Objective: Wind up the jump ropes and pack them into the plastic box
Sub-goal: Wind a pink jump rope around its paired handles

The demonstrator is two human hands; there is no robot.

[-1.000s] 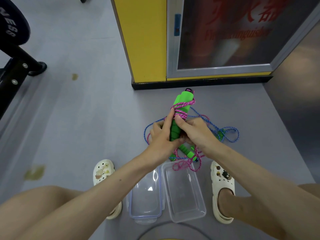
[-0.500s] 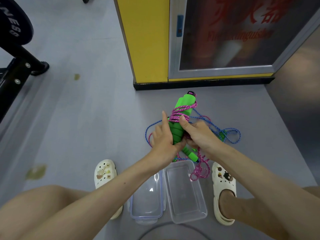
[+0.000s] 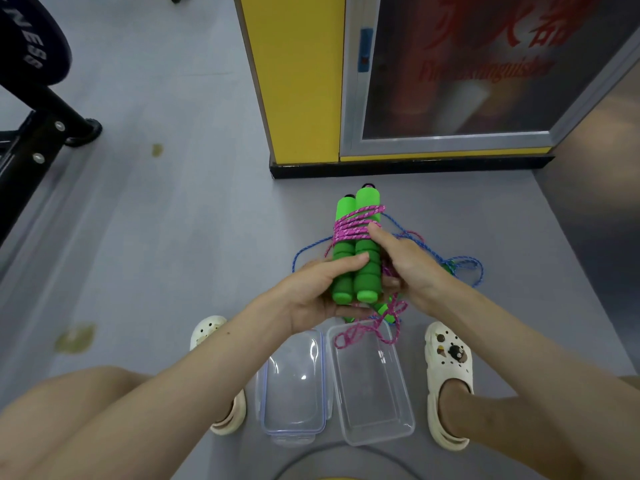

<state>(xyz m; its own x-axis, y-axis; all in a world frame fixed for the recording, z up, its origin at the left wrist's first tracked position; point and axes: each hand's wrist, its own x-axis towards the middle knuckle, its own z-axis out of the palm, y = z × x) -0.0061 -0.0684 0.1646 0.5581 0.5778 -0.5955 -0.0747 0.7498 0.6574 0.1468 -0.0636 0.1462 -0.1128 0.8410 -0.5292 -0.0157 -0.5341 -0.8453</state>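
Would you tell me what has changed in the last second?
The left hand lowered its raised forefinger and now grips the green handles, which turned to show side by side. The right hand still holds the pink rope against them. The plastic box, lid and blue rope stayed put.

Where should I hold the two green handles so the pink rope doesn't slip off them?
Grip the bare lower half of the green handles, below the pink rope wound round their upper part. Come from the side and wrap round both together, as the left hand does. They lie side by side, and the ridged foam there should give your hand good purchase.
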